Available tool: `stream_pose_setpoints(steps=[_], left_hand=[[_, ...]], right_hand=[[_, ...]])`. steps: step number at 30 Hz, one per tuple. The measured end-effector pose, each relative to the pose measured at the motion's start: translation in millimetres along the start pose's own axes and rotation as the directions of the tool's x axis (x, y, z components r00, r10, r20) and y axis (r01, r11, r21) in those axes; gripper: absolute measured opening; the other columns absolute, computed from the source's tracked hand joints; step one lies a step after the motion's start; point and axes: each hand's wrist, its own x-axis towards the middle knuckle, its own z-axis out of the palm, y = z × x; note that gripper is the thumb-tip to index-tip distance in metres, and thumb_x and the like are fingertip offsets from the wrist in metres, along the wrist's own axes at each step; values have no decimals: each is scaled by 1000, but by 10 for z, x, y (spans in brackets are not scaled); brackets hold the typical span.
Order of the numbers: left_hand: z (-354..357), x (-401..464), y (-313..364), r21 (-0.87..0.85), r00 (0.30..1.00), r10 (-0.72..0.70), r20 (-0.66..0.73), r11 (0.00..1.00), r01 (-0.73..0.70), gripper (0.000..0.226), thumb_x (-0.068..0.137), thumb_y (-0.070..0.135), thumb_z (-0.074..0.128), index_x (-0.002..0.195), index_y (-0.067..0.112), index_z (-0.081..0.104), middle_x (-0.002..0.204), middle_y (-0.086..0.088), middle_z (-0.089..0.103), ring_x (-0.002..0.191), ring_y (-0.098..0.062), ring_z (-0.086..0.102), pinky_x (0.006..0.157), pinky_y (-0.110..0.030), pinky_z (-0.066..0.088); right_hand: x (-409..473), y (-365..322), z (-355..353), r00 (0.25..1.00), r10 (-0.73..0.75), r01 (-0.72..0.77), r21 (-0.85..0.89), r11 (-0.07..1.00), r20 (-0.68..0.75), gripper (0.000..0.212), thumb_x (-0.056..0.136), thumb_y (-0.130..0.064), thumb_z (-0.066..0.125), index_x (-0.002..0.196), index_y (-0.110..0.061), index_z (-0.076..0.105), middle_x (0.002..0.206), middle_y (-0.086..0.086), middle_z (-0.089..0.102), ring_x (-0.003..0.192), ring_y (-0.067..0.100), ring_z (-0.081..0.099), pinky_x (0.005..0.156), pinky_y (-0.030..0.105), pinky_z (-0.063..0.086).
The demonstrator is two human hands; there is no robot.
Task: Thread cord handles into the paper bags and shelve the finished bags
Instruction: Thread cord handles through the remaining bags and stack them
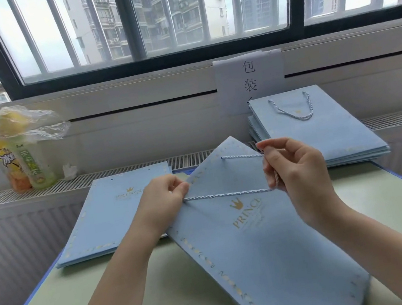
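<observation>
Two bare forearms entering from bottom edge, no sleeves in view. Left hand (161,201) and right hand (295,176) bare: no gloves, rings, watch or wristbands visible. Nails short and unpainted where visible. No markings on wrists or forearms.

The flat pale-blue paper bag (263,243) carries a gold crown, gold lettering and a gold-speckled border. The twisted cord (228,195) is light blue and white. The pale-green bench (192,300) has blue edges.
</observation>
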Motion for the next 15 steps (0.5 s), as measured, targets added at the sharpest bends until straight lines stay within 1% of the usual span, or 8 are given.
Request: stream_pose_setpoints(steps=[2, 4, 7, 10, 12, 13, 14, 15], left_hand=[[0, 28, -33, 23, 999, -5, -48, 1000, 6, 27, 94, 19, 56, 67, 19, 56, 69, 1, 58, 68, -17, 51, 68, -31, 40], [-7, 44, -50, 43, 994, 8, -107, 999, -3, 29, 94, 20, 54, 66, 15, 55, 63, 2, 53, 65, -19, 49, 67, -33, 38], [-41, 44, -67, 73, 967, 49, -249, 997, -32, 37, 98, 20, 47, 62, 11, 42, 59, -1, 44, 65, -26, 41, 61, -34, 30], [-129, 61, -101, 136, 899, 45, -435, 991, 16, 27, 100, 20, 39, 77, 10, 50, 76, -6, 55, 79, -33, 47, 65, -35, 32], [-186, 82, -140, 90, 831, 19, -556, 995, 38, 24, 101, 19, 36, 89, 7, 52, 84, -9, 55, 84, -34, 46, 70, -36, 32], [-204, 90, -148, 42, 796, 1, -605, 999, 30, 24, 102, 18, 35, 89, 6, 51, 83, -9, 54, 83, -33, 45, 70, -36, 31], [-209, 95, -150, -14, 770, -17, -638, 1000, 10, 25, 102, 18, 33, 88, 5, 49, 79, -8, 51, 81, -33, 44, 68, -35, 30], [-203, 98, -149, -78, 754, -42, -655, 997, -13, 26, 103, 17, 32, 87, 4, 47, 74, -5, 48, 79, -31, 43, 66, -33, 27]], right_hand=[[-29, 2, 33, 999, -21, 23, -40, 999, 33, 18, 95, -4, 50, 87, -12, 64, 54, -2, 53, 38, 10, 42, 42, 18, 36], [-24, 28, 25, 998, -51, 53, -60, 997, 44, 19, 95, -2, 49, 87, -11, 64, 54, -1, 54, 39, 11, 44, 42, 18, 36], [53, 57, -57, 982, -184, 174, -173, 969, -41, 23, 96, -3, 46, 88, -16, 63, 64, -4, 59, 52, 8, 52, 53, 17, 41], [189, 50, -197, 937, -294, 232, -293, 928, -188, 14, 92, -19, 46, 92, -21, 59, 80, -9, 60, 70, 2, 55, 69, 16, 43], [268, 41, -286, 904, -340, 231, -375, 898, -259, 21, 87, -28, 45, 102, -17, 56, 94, -8, 59, 83, -1, 54, 78, 17, 43], [299, 50, -319, 907, -326, 205, -395, 895, -268, 27, 86, -31, 48, 108, -16, 53, 102, -3, 58, 88, 1, 53, 81, 18, 43], [321, 66, -335, 930, -265, 152, -390, 908, -254, 34, 86, -34, 54, 115, -16, 49, 109, 0, 55, 92, 2, 53, 82, 18, 43], [324, 90, -330, 967, -144, 64, -349, 935, -209, 43, 86, -35, 61, 122, -16, 45, 116, 3, 53, 93, 3, 54, 82, 18, 45]])
